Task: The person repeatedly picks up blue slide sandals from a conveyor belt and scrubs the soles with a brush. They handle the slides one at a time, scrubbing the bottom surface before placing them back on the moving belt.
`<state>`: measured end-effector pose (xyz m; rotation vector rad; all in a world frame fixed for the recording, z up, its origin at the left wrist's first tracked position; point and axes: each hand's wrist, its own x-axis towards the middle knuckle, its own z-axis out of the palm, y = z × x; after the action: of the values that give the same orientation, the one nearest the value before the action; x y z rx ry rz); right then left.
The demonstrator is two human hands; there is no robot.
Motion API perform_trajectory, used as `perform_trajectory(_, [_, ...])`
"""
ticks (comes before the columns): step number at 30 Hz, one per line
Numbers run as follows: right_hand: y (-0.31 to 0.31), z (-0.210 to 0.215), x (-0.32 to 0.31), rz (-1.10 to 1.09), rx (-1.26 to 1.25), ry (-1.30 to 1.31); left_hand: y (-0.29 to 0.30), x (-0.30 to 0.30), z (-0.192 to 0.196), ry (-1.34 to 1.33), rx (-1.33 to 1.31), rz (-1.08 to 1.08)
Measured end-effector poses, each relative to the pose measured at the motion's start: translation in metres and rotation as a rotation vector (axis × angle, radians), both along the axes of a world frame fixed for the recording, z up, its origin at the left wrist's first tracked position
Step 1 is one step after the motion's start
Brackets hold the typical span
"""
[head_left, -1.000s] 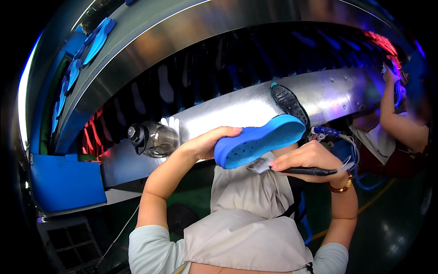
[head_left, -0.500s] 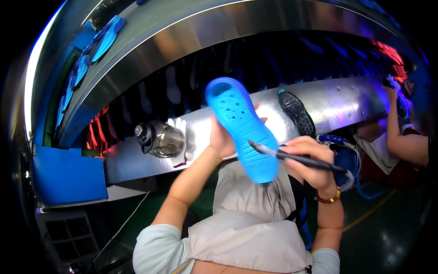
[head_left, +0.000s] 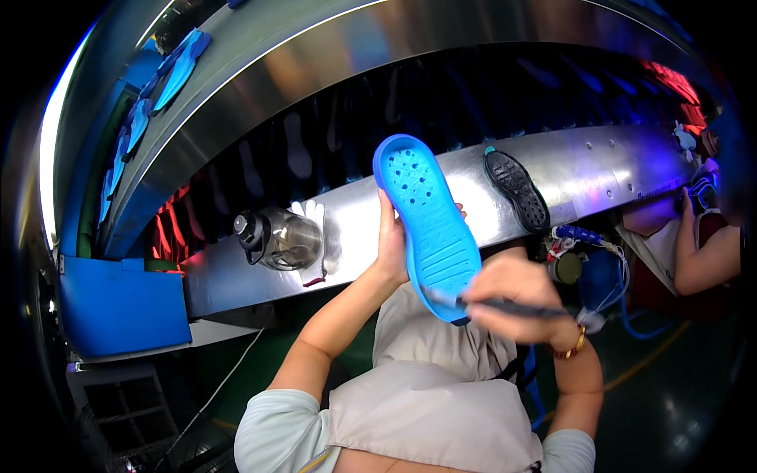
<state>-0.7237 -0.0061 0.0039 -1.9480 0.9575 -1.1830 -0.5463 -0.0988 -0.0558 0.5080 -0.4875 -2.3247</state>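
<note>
A bright blue shoe sole (head_left: 436,229) is tilted up in front of me, its dimpled and ribbed face toward me. My left hand (head_left: 391,248) grips it from beneath and along its left edge, with fingertips peeking out past the right edge. In my right hand (head_left: 516,298), blurred by motion, is a slim brush (head_left: 512,307) with a dark handle. Its tip lies over the lower end of the sole; whether it touches is blurred. Past the sole, a black shoe sole (head_left: 516,189) rests on the metal ledge (head_left: 583,169).
A clear bottle (head_left: 290,239) with a black lid lies on a white glove (head_left: 314,264) at left. Beyond the ledge, soles line a dark rack (head_left: 298,146). Blue soles (head_left: 180,71) lie on an upper belt. Cables (head_left: 583,236) hang at right, near another person's arm (head_left: 694,252).
The blue sole has turned more upright and shows more of its face. My right hand has moved the brush down toward the sole's lower end.
</note>
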Motion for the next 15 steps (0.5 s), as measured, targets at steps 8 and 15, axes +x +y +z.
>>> perform_trajectory(8, [0.002,0.004,0.011,-0.055,0.031,-0.185,-0.002,-0.016,0.017,0.055,0.004,0.124])
perform_trajectory(15, [0.002,-0.002,-0.008,-0.04,0.085,-0.106,-0.009,-0.016,0.035,0.077,-0.121,0.145])
